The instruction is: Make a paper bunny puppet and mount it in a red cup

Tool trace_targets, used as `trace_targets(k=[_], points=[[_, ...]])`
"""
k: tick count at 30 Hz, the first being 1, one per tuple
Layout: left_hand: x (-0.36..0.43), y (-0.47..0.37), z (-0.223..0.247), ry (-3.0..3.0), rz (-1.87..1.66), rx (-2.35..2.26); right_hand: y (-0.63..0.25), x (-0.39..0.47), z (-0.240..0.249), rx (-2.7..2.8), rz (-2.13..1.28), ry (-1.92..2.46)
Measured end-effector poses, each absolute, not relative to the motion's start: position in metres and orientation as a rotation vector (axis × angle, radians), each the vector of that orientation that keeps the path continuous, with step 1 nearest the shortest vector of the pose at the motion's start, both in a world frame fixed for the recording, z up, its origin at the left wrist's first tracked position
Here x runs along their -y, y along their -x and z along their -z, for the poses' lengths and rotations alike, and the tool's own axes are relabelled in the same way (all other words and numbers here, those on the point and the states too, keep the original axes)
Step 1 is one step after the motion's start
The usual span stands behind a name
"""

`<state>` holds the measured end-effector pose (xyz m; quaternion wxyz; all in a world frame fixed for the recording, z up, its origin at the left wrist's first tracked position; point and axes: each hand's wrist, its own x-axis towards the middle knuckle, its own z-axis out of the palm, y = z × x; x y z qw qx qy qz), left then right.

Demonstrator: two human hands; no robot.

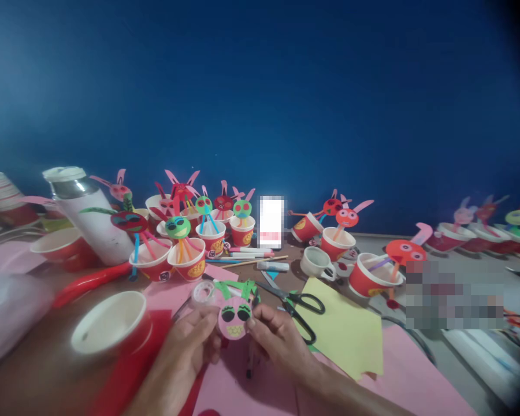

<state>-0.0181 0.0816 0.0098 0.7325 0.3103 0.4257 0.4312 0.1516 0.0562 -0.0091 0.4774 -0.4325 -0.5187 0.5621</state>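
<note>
A round pink paper face (233, 319) with green ears, black eyes and a yellow mouth is held up between both hands. My left hand (195, 338) pinches its left edge. My right hand (281, 338) grips its right edge, and a dark pen (249, 367) hangs down beneath these fingers. Behind the face lies a roll of clear tape (203, 293). Black-handled scissors (301, 309) rest to the right, partly over a yellow sheet (351, 329). Pink paper (242, 393) lies under the hands.
Red-and-white cups with paper animal faces, such as a green one (177, 227), stand along the blue wall. An empty cup (108, 323) tilts at the left, near a white bottle (95, 214). A white mug (317, 262) and several markers (251, 253) sit mid-table.
</note>
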Motion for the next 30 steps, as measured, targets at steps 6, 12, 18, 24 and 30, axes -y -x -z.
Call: trace_targets(k=[6,12,18,24,30], points=[[-0.074,0.015,-0.018,-0.641,-0.896,-0.926,-0.152,-0.056,0.006,1.301,-1.384,1.126],[-0.071,0.019,-0.018,-0.696,-0.874,-0.96,-0.151,-0.054,0.001,1.375,-1.392,1.214],[-0.068,0.021,-0.019,-0.75,-0.885,-0.962,-0.153,-0.052,0.001,1.331,-1.412,1.16],[-0.066,0.019,-0.022,-0.731,-0.87,-0.959,-0.153,-0.052,-0.003,1.308,-1.349,1.26],[-0.069,0.022,-0.016,-0.76,-0.839,-0.976,-0.155,-0.055,-0.003,1.244,-1.352,1.224]])
